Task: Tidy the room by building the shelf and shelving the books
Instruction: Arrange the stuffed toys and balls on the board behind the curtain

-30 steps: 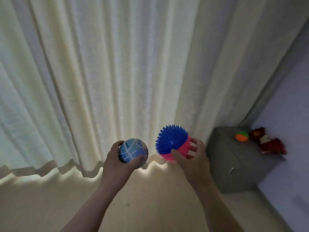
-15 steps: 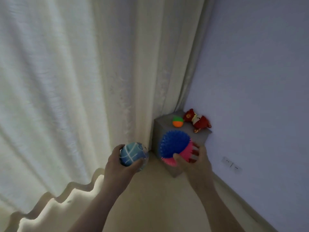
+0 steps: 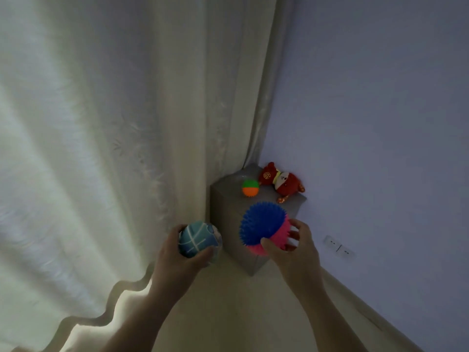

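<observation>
Nearest, two hands are held side by side above the floor [image 3: 228, 313]. The left hand [image 3: 175, 260] grips a blue-green ball [image 3: 196, 238] marked with pale curved lines, with fingers and thumb curled round it. The right hand [image 3: 297, 252] holds a spiky ball [image 3: 261, 224], blue on its upper half and pink below, with the thumb on the near side and the fingers spread round the right side. The two balls are near each other but apart.

Farther off, in the corner where the curtain [image 3: 114, 123] meets the wall [image 3: 380, 97], a grey cabinet [image 3: 228, 207] stands on the floor. The spiky ball overlaps its near face in this view. On the cabinet's top lie a small ball [image 3: 250, 188], green above and orange below, and just right of it a red plush toy [image 3: 281, 181] on its side. A gold mark on the toy's round patch is too small to read. A white socket plate [image 3: 338, 247] sits low on the wall, right of the right hand.
</observation>
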{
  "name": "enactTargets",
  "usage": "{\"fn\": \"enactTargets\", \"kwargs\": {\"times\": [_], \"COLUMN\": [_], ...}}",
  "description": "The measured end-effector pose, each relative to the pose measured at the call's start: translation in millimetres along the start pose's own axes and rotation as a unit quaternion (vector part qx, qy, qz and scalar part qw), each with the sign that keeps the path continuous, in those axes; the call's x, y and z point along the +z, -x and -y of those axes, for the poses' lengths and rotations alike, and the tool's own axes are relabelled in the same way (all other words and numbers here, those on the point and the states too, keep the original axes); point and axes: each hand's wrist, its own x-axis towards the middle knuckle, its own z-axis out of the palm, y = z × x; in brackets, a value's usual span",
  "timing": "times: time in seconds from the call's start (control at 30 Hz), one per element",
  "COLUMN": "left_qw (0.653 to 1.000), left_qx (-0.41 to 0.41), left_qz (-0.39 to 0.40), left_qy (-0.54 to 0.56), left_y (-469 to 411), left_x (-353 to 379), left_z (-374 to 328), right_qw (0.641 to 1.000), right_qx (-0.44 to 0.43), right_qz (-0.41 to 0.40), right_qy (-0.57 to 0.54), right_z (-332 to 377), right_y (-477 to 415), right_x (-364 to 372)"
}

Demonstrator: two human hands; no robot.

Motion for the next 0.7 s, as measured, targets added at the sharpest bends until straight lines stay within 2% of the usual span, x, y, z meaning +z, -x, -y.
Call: {"fn": "enactTargets", "kwargs": {"times": [0.27, 0.53, 0.7], "left_qw": [1.0, 0.999, 0.998], "left_qx": [0.01, -0.006, -0.033], "left_qz": [-0.007, -0.025, -0.028], "left_qy": [-0.023, -0.037, -0.046], "left_y": [-99, -191, -245], "left_x": [62, 126, 145], "left_z": [-10, -23, -14], "right_qw": [1.0, 0.999, 0.997], "right_qx": [0.005, 0.015, 0.044], "right_qz": [0.001, 0.032, 0.063], "right_qy": [-0.002, -0.006, 0.007], "right_z": [-22, -41, -60], "right_y": [-120, -245, -308], "right_x": [-1, -16, 1]}}
